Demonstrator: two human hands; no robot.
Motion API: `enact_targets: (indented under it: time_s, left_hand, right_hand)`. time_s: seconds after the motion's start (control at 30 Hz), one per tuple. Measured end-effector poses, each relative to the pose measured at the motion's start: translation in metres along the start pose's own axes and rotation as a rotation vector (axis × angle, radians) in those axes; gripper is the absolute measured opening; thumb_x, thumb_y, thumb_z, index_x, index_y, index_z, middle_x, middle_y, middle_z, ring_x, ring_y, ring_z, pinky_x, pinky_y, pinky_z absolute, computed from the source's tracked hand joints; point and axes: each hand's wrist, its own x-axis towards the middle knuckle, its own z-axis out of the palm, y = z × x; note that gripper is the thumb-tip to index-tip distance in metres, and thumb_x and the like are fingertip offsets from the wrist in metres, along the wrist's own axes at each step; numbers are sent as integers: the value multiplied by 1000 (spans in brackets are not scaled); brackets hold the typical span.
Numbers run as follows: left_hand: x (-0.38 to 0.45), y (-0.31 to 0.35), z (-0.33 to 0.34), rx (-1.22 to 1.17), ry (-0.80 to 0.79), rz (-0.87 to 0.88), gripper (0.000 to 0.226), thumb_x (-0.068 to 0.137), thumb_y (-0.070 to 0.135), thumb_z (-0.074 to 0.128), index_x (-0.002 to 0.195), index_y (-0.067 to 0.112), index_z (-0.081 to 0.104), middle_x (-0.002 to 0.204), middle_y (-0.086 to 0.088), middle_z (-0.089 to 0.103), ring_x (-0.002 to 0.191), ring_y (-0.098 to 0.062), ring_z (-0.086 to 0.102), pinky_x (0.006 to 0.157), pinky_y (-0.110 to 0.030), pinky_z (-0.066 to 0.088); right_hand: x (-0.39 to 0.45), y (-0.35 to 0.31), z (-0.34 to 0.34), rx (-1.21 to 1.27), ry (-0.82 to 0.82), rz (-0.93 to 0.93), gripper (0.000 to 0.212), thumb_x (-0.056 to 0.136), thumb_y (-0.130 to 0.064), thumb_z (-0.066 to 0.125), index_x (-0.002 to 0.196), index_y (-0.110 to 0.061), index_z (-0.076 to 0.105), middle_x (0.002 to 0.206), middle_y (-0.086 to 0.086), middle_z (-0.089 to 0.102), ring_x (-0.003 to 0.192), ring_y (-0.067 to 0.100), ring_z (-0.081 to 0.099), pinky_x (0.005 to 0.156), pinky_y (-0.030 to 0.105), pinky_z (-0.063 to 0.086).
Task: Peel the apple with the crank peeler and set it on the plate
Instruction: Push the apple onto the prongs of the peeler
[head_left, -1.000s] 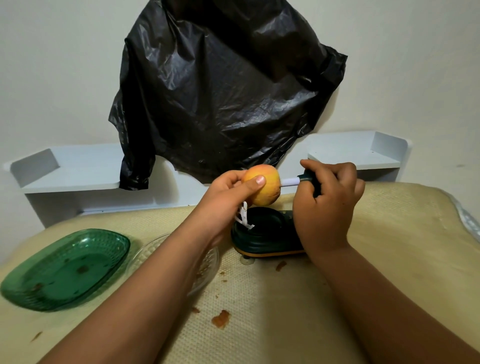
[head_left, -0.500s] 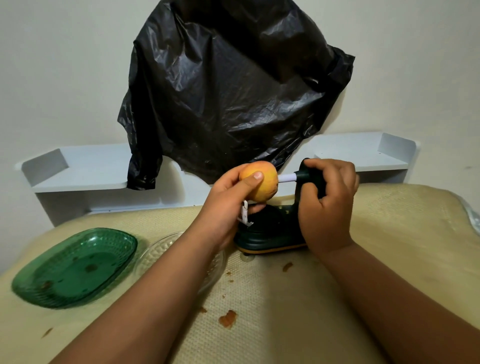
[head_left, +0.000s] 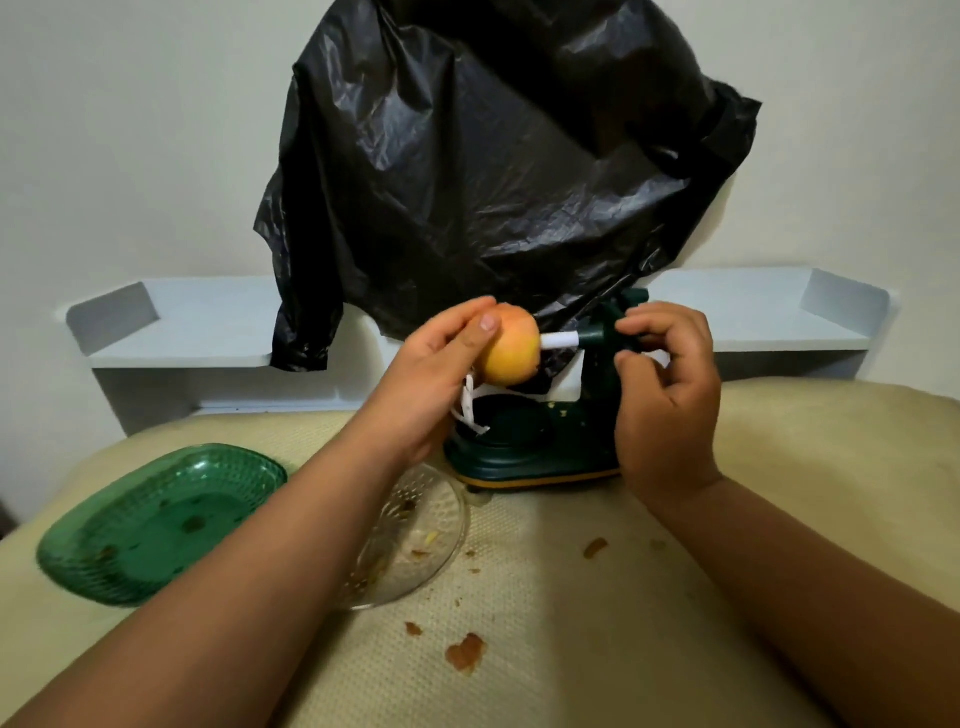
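While the apple (head_left: 506, 351) sits mid-frame on the peeler (head_left: 540, 441) spindle, unpeeled, left hand (head_left: 436, 374) cups it; right hand (head_left: 662, 384) pinches the crank. Risks: loose seating lets fruit spin free or drop; fingers beside the blade; plate (head_left: 436, 519) lower left awaits.

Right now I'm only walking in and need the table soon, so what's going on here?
A person is mounting an unpeeled yellow-orange apple on a dark green crank peeler. The left hand holds the apple against the white prong shaft; the right hand grips the peeler's upright part. A clear glass plate and a green glass dish wait nearby, both without an apple.
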Motion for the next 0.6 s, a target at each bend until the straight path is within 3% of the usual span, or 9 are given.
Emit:
enact_targets:
  time_s: [0.07, 0.23, 0.33, 0.4, 0.47, 0.53, 0.6]
  left_hand:
    - [1, 0, -8, 18, -1, 12, 50, 78, 40, 68, 124, 23, 65, 129, 0, 71, 126, -20, 64, 112, -43, 47]
    - [-4, -10, -24, 62, -70, -39, 57, 81, 43, 67, 136, 26, 59, 136, -2, 64, 128, -24, 61, 108, -42, 51]
    - [-8, -14, -31, 126, -158, -56, 74, 82, 47, 78, 147, 28, 48, 144, 0, 57, 134, -23, 57, 110, -42, 48]
    - [-11, -17, -39, 217, -246, -58, 89, 68, 46, 79, 148, 32, 43, 139, 9, 62, 131, -15, 58, 104, -31, 50]
    - [-14, -17, -51, 298, -329, -73, 89, 64, 39, 84, 143, 42, 41, 124, 28, 68, 121, 1, 62, 88, -17, 54]
    - [-18, -18, -62, 376, -396, -138, 91, 65, 32, 92, 136, 48, 39, 113, 41, 66, 110, 13, 63, 81, -9, 52]
    - [-24, -22, -66, 512, -484, -209, 84, 67, 33, 92, 131, 53, 40, 115, 43, 64, 109, 19, 60, 83, -2, 47]
  right_hand:
    - [-2, 4, 4, 31, -34, -11, 26, 79, 6, 50, 95, -13, 58, 104, 6, 54, 102, 19, 55, 92, 30, 47]
    - [-10, 13, 3, 28, -124, -48, 23, 81, 3, 51, 98, -12, 57, 109, -5, 50, 108, 20, 54, 92, 43, 51]
    - [-7, 17, -10, -12, -131, -95, 24, 82, 2, 48, 100, -11, 56, 104, 3, 51, 101, 12, 53, 86, 31, 50]
    - [0, 20, -21, -72, -102, -122, 24, 82, 2, 46, 98, -12, 56, 102, 10, 51, 94, 7, 52, 78, 25, 48]
    - [8, 23, -31, -123, -72, -112, 23, 84, 1, 48, 101, -12, 57, 103, 8, 50, 91, 8, 52, 74, 29, 49]
    - [15, 28, -38, -207, -117, -72, 25, 87, -11, 51, 110, -10, 59, 113, 4, 50, 102, 12, 52, 85, 35, 50]
    - [19, 32, -40, -271, -265, 3, 41, 88, -24, 52, 127, -12, 57, 130, 3, 49, 123, 16, 47, 104, 40, 44]
